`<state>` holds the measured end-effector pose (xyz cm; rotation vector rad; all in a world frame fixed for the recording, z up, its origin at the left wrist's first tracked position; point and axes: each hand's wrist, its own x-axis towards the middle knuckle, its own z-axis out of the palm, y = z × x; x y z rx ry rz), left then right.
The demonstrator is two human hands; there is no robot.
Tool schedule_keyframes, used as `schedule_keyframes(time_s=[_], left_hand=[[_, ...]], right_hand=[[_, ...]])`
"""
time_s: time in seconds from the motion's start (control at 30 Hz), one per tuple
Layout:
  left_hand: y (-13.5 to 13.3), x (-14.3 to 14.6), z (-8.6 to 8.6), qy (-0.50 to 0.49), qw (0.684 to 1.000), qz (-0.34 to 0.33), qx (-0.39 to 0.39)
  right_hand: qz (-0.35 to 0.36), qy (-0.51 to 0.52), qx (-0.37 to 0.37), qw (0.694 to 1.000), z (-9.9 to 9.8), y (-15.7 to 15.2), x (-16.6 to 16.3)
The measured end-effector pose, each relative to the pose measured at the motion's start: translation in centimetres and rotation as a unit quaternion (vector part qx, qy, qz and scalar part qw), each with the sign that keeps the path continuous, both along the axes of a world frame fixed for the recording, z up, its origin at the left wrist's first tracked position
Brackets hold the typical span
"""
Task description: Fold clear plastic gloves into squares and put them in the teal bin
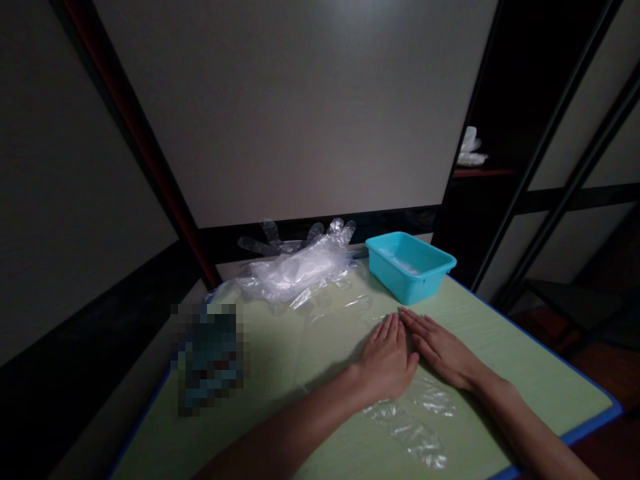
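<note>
My left hand point(386, 360) and my right hand point(440, 347) lie flat, palms down and side by side, on a clear plastic glove point(410, 427) spread on the green table point(525, 347). Fingers of both hands are stretched out and pressed on the film, with the fingertips almost touching. The glove's crinkled lower part shows between my forearms, toward the near edge. A heap of more clear plastic gloves point(295, 267) lies at the far side of the table, apart from my hands.
A turquoise plastic tub point(410, 265) stands at the far right of the table, with something pale inside. A blurred-out dark object point(210, 357) sits at the left. The table has a blue edge point(590, 427). Dark shelving point(500, 173) rises at the right.
</note>
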<state>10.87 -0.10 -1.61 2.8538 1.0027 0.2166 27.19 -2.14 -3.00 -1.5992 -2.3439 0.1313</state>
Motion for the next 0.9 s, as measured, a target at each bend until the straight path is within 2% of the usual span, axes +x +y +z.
schedule_keyframes(time_s=[0.23, 0.37, 0.73, 0.9], left_hand=[[0.0, -0.4, -0.8, -0.003, 1.000, -0.004, 0.029], [0.3, -1.6, -1.0, 0.008, 0.999, -0.002, 0.045], [1.9, -10.4, -0.5, 0.042, 0.997, 0.055, 0.038], [2.1, -12.2, -0.7, 0.041, 0.995, 0.078, 0.050]], right_hand=[[-0.006, -0.047, 0.007, 0.999, -0.6, 0.1, 0.0], [-0.008, -0.068, 0.016, 0.998, -0.7, 0.1, 0.0], [-0.012, -0.064, 0.019, 0.998, -0.7, 0.1, 0.1], [-0.028, -0.046, 0.023, 0.998, -0.1, -0.1, -0.2]])
